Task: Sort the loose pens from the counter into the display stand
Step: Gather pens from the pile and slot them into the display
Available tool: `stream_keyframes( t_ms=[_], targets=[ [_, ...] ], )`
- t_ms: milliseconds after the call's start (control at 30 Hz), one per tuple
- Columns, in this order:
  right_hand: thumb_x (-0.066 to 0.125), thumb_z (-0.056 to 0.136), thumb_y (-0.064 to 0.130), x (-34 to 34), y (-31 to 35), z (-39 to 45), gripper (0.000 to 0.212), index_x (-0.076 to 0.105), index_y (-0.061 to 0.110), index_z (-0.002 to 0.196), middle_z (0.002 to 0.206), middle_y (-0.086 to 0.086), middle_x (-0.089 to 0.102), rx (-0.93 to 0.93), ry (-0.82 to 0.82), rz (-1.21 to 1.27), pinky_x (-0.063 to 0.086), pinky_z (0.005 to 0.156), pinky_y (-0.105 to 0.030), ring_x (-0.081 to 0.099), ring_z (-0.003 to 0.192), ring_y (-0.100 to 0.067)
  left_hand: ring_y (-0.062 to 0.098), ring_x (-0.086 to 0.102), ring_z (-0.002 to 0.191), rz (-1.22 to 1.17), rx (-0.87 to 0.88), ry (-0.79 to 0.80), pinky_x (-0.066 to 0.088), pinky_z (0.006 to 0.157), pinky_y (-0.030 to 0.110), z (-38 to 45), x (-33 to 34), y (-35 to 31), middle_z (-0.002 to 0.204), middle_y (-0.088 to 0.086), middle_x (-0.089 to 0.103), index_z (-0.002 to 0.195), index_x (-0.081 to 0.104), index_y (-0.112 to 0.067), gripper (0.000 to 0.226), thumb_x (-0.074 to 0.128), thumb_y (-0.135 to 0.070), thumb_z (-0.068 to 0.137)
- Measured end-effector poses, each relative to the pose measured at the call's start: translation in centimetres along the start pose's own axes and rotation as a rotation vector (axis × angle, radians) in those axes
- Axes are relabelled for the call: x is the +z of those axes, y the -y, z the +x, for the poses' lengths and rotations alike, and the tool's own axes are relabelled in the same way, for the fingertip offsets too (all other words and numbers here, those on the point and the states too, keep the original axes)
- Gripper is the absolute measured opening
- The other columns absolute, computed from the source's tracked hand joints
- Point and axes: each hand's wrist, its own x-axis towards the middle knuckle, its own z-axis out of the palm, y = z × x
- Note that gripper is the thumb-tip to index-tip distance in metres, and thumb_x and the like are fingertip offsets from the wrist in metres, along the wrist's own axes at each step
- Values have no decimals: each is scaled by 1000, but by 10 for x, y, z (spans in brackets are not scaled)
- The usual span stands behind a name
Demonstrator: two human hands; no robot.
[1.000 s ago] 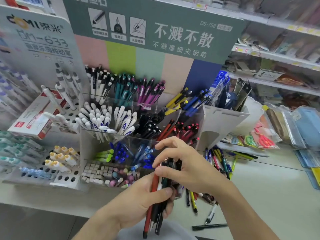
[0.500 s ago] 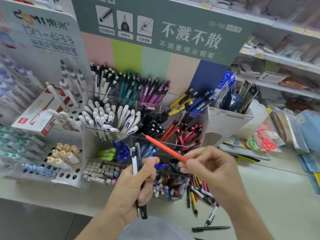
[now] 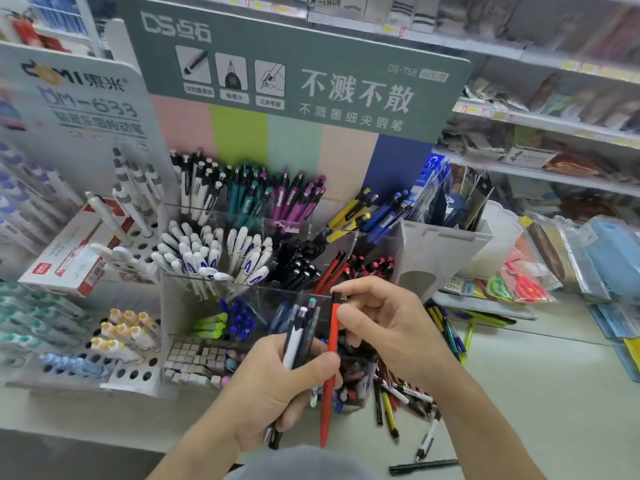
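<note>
We are gripping pen bundle upright in left hand, fingers curled round; right hand pinching red pen top, possibly against bundle, near display stand.

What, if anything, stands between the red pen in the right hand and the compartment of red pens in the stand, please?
Nothing visible blocks it. The right hand pinches the red pen near its top, just in front of the red pens' compartment, which is open at the top. The left hand holds its bundle of pens lower and to the side.
</note>
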Motion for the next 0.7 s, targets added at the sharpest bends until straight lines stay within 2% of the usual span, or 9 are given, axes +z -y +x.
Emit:
stream_keyframes(
  t_ms=[100,200,233,300,367,400,500,600,700],
  targets=[
    [73,92,11,-7,5,7,14,70,14,106,89,-5,73,-45,66,-1,54,73,-26,69,79,-17,12,33,28,-12,-3,-18,28,36,21,0,1,-3,64,18,69,77,71,-6,22,73,-27,86],
    [74,87,8,-9,12,13,15,67,10,100,90,-18,74,-76,46,60,55,65,-28,70,73,-22,14,30,28,-33,11,-97,27,36,21,0,4,-5,48,13,58,79,71,-4,28,71,-31,83],
    [75,86,6,-9,14,14,16,66,9,99,88,-19,73,-119,-33,79,56,63,-30,69,70,-24,15,29,29,-50,9,-141,27,36,21,0,4,-4,42,10,51,81,70,-1,31,68,-32,86],
    [75,88,0,-10,18,16,18,68,12,99,87,-12,74,-246,-344,64,59,68,-31,70,71,-26,18,26,31,-89,-17,-210,28,36,22,2,1,-2,39,12,41,84,67,3,38,65,-35,89],
    [75,86,-1,-12,16,18,21,69,17,95,84,1,74,-371,-675,15,57,71,-24,70,74,-19,19,28,33,-136,-38,-222,30,37,23,1,-4,-1,42,12,41,85,63,5,40,68,-35,85],
    [76,85,0,-12,14,19,22,68,19,92,83,6,74,-419,-750,-28,56,71,-21,70,74,-14,20,30,35,-170,-44,-211,32,38,23,0,-5,-2,46,15,43,87,61,5,41,70,-34,81],
    [80,82,4,-5,-3,21,20,71,19,91,83,9,75,-423,-687,-168,56,73,-18,72,75,-11,21,43,45,-329,-79,-175,39,42,26,0,-3,-1,72,20,50,104,58,7,42,71,-23,76],
    [83,82,8,3,-22,28,13,77,14,93,80,11,75,-386,-563,-386,58,70,-21,71,71,-8,26,54,57,-465,-114,-119,47,50,32,1,5,0,78,18,57,120,56,6,45,68,-12,80],
    [84,82,10,10,-34,36,12,80,13,93,79,9,70,-461,-549,-641,53,67,-17,63,67,-2,34,61,65,-517,-121,-98,54,56,38,1,10,-1,83,24,60,125,53,8,48,67,-8,82]
  ],
)
